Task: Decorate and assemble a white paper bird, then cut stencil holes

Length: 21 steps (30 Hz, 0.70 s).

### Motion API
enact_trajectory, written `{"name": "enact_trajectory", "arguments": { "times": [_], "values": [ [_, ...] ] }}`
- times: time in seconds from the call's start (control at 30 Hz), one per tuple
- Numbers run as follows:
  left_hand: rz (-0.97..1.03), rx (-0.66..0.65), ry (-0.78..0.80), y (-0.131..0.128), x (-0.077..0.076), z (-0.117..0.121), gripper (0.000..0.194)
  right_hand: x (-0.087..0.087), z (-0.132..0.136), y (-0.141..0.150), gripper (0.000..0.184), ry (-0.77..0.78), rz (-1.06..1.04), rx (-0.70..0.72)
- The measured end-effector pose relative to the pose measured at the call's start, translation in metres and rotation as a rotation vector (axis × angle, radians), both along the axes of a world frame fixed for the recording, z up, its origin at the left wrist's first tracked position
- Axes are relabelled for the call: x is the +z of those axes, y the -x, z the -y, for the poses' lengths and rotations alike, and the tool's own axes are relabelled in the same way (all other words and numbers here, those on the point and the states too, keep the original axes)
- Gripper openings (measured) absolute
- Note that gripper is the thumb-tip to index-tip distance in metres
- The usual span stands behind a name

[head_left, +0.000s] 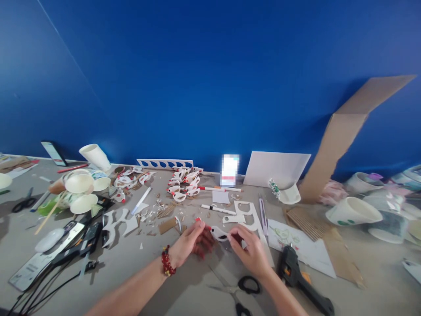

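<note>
A small white paper bird (217, 233), with a red beak and dark markings, is pinched at its tail end by my right hand (249, 249). My left hand (194, 240) is beside the beak, its thumb and fingers apart and loosely curved. Whether its fingertips touch the bird I cannot make out. A small red bit (198, 219) shows at the left thumb. Below the hands lie black-handled scissors (235, 289), blades spread. Behind stands a cluster of similar paper birds (182, 184). A white marker (218, 209) and a cut-out white sheet (245, 215) lie just beyond.
Paper scraps (161, 210) litter the table's middle. At right are a black glue gun (301, 278), a leaning cardboard strip (342, 136) and a paper cup (353, 211). At left, a power strip (46, 256) with cables and several cups (79, 182). A lit phone (229, 170) leans at the blue wall.
</note>
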<state>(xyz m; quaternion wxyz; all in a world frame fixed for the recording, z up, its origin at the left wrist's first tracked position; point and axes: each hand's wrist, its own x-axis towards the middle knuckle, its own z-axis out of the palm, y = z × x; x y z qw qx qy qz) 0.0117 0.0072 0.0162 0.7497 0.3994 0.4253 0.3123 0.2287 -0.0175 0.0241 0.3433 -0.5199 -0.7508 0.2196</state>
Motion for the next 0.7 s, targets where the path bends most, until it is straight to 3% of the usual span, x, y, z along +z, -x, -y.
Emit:
{"name": "enact_trajectory", "arguments": {
  "times": [0.13, 0.23, 0.3, 0.5, 0.7],
  "values": [
    [-0.404, 0.054, -0.527, 0.005, 0.010, -0.001, 0.032, 0.000, 0.000, -0.001, 0.018, 0.013, 0.014, 0.037],
    [-0.525, 0.044, -0.901, 0.008, 0.019, -0.001, 0.021, -0.002, 0.000, 0.000, 0.015, 0.010, 0.033, 0.090],
    [-0.543, -0.022, -1.029, 0.007, 0.024, 0.000, 0.020, -0.003, 0.001, 0.001, 0.014, 0.004, 0.052, 0.120],
    [-0.568, -0.096, -1.085, 0.006, 0.024, 0.003, 0.008, -0.002, 0.002, 0.005, 0.013, -0.020, 0.084, 0.150],
    [-0.557, -0.039, -0.974, 0.007, 0.020, -0.001, 0.006, -0.003, 0.003, 0.005, 0.010, -0.024, 0.030, 0.116]
  ]
}}
